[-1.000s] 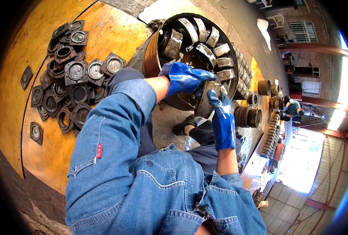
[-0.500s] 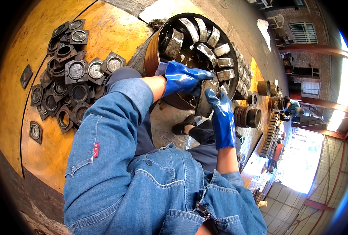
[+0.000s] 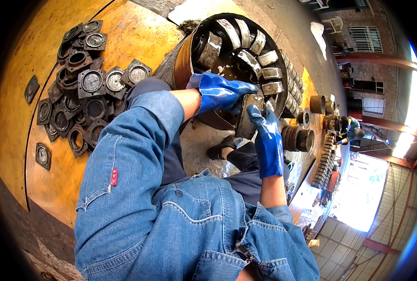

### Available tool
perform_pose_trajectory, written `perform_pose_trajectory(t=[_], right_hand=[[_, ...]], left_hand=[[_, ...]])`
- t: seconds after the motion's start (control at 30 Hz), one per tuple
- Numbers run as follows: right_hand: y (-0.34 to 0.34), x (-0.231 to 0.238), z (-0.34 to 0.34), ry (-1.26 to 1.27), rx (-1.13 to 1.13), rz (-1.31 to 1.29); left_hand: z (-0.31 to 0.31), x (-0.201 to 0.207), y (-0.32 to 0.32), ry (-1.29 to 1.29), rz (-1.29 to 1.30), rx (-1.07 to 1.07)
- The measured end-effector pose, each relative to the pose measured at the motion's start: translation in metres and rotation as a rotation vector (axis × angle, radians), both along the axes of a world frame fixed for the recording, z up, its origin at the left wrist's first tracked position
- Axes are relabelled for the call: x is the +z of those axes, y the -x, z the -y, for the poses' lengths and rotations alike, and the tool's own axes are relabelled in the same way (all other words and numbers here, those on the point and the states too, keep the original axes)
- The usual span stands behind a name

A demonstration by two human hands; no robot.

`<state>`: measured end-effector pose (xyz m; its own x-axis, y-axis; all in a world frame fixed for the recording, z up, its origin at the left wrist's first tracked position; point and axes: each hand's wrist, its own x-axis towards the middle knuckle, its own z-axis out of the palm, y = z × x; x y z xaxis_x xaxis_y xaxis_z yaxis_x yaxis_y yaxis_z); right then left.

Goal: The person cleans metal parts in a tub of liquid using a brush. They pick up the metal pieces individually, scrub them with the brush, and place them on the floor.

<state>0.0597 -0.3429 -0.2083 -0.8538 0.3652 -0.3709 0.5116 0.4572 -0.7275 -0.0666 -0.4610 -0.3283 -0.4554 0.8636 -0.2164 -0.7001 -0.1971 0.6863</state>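
Two gloved hands on one metal block

Both hands grip a grey metal block (image 3: 248, 117) at the big dark bearing ring (image 3: 264, 61): left hand (image 3: 220, 92) closed over its top, right hand (image 3: 264, 131) clasping its side. Square flanged housings (image 3: 77, 93) are heaped on the yellow-painted surface (image 3: 138, 33); beyond, a workshop with red beams.

Heap of dark square metal flange plates with round bores (image 3: 79, 89) piled on the yellow-painted curved steel surface (image 3: 138, 33). One loose plate (image 3: 30, 88) sits apart at left. Rusty ribbed cylindrical parts (image 3: 297, 138) at right, near a row of stacked dark discs (image 3: 326, 159).
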Motion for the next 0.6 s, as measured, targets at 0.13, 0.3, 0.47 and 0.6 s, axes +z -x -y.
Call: perform_pose_trajectory(t=[0.13,0.3,0.47,0.6], right_hand=[[0.003,0.016,0.02,-0.039,-0.022,0.027],[0.001,0.008,0.009,-0.014,-0.017,-0.007],[0.0,0.005,0.01,0.079,0.017,-0.055],[-0.001,0.003,0.008,-0.018,-0.039,-0.036]], left_hand=[[0.004,0.007,-0.001,-0.056,0.057,-0.017],[0.005,0.013,-0.002,-0.012,0.004,-0.007],[-0.014,-0.02,0.005,-0.053,0.04,-0.011],[-0.01,-0.01,0.005,-0.047,0.067,-0.047]])
